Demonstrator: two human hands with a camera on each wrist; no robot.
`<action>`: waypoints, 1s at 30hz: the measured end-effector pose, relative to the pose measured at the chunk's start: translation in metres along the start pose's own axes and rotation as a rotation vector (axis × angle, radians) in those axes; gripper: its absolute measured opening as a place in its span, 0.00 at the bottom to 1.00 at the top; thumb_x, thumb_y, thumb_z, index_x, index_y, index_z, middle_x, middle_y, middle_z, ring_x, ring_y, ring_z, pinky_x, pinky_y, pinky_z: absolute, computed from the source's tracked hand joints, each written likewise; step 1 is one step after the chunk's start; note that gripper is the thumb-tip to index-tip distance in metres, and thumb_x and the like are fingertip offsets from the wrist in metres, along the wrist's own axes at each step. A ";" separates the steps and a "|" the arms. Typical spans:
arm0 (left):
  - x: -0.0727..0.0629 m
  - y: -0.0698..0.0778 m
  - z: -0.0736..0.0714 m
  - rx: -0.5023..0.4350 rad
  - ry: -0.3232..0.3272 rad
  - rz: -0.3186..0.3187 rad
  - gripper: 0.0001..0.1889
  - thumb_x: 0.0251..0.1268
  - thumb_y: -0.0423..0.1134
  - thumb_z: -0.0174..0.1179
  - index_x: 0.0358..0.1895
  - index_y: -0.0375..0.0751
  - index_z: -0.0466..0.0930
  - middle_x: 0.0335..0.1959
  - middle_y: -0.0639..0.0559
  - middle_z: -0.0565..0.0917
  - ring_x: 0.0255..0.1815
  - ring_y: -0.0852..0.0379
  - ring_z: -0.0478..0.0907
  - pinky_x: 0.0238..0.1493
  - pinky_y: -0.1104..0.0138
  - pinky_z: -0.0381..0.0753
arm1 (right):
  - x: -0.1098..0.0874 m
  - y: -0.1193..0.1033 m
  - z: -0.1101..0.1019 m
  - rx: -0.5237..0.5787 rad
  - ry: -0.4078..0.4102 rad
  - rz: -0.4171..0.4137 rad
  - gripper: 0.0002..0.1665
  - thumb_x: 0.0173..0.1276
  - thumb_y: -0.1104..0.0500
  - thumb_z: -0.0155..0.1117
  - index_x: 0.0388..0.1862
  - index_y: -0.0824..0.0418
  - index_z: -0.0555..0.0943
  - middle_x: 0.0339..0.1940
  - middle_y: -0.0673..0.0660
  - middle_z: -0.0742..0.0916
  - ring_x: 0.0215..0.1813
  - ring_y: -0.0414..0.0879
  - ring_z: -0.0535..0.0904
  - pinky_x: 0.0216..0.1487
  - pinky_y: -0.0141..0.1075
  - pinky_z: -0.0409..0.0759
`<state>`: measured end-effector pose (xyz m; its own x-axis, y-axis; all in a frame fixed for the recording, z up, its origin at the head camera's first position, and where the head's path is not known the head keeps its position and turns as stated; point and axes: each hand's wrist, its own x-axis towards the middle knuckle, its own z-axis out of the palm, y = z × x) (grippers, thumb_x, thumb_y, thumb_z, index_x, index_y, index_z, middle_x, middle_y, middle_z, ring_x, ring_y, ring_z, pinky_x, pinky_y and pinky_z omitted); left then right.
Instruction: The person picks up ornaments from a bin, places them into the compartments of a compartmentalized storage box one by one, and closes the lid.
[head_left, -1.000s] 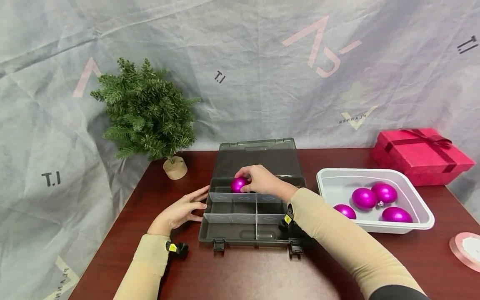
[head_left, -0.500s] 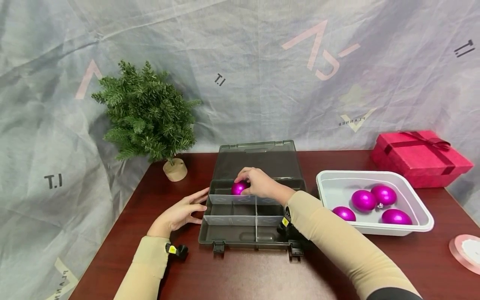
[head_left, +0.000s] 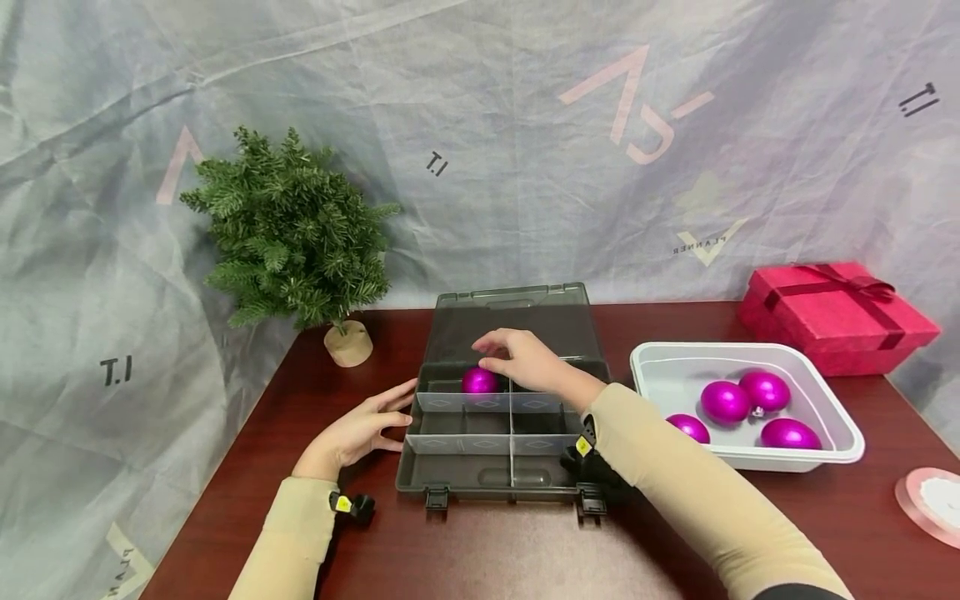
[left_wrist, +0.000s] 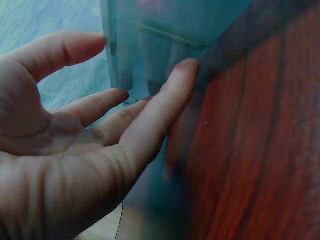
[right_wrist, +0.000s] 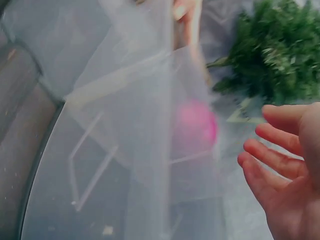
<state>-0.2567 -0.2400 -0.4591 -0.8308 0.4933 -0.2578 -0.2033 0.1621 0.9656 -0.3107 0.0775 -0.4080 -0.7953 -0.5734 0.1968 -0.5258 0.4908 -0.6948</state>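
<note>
A magenta ball (head_left: 479,381), round with all axes alike, its pointing direction indiscernible, sits in the rear-left compartment of the divided box (head_left: 456,472). The right hand (head_left: 527,360), fingers loose and holding nothing, is just above it; the left hand (head_left: 363,431), fingers extended, touches the box's left side.

Left fingers (left_wrist: 100,105) splayed, right fingers (right_wrist: 274,158) relaxed

A glossy magenta Christmas bauble (head_left: 478,382) is seated in the left half of the rear row of a translucent, smoke-grey divided organizer case (head_left: 476,494), which is laid flat with its lid (head_left: 517,323) opened rearward.
</note>
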 end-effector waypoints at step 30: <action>-0.002 -0.001 -0.003 0.037 -0.053 0.017 0.39 0.79 0.33 0.52 0.85 0.46 0.43 0.83 0.34 0.43 0.76 0.29 0.56 0.62 0.39 0.72 | -0.169 0.025 -0.124 0.182 0.172 0.085 0.20 0.76 0.62 0.63 0.65 0.63 0.80 0.56 0.58 0.88 0.58 0.47 0.84 0.56 0.27 0.77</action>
<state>-0.2564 -0.2441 -0.4593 -0.8053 0.5404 -0.2439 -0.1695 0.1843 0.9681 -0.2265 0.2682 -0.3730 -0.8820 -0.4075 0.2367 -0.4046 0.3972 -0.8237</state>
